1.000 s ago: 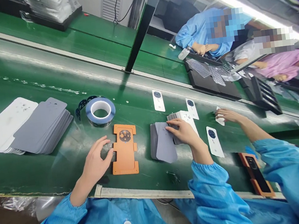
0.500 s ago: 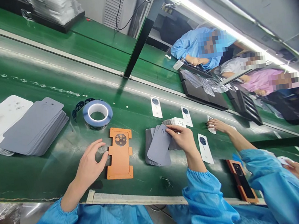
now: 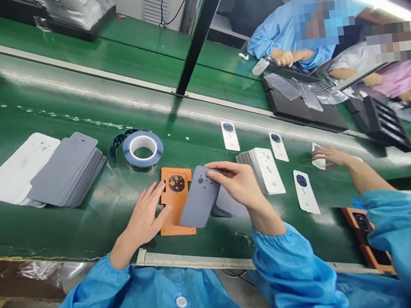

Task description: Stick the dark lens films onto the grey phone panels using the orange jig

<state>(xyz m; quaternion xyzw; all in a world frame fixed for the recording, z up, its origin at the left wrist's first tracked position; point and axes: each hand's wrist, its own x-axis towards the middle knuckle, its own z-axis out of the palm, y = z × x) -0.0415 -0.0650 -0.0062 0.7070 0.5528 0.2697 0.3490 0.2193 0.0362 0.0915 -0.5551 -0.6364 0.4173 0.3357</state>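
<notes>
My right hand [image 3: 239, 185] pinches the top edge of a grey phone back panel [image 3: 198, 200]. The panel is tilted, its lower end over the right part of an orange jig [image 3: 174, 203]. A round black camera-area sticker [image 3: 177, 183] with holes shows near the jig's top. At the jig's left edge lies my left hand [image 3: 142, 219], fingers stretched out and holding nothing. Behind my right hand is a stack of grey panels [image 3: 230, 206], partly hidden. Just right of it stands a stack of white panels [image 3: 270, 171].
A blue-edged sticker roll [image 3: 130, 156] sits behind the jig. Larger stacks of white panels [image 3: 16, 172] and grey panels [image 3: 61, 171] lie left. Single white panels with black stickers [image 3: 306, 191] lie right, near a co-worker's hand [image 3: 335, 154] and another orange jig [image 3: 351, 216].
My right hand has lifted the grey panel off its stack and carried it left over the jig. My left hand has come up against the jig's left edge.
</notes>
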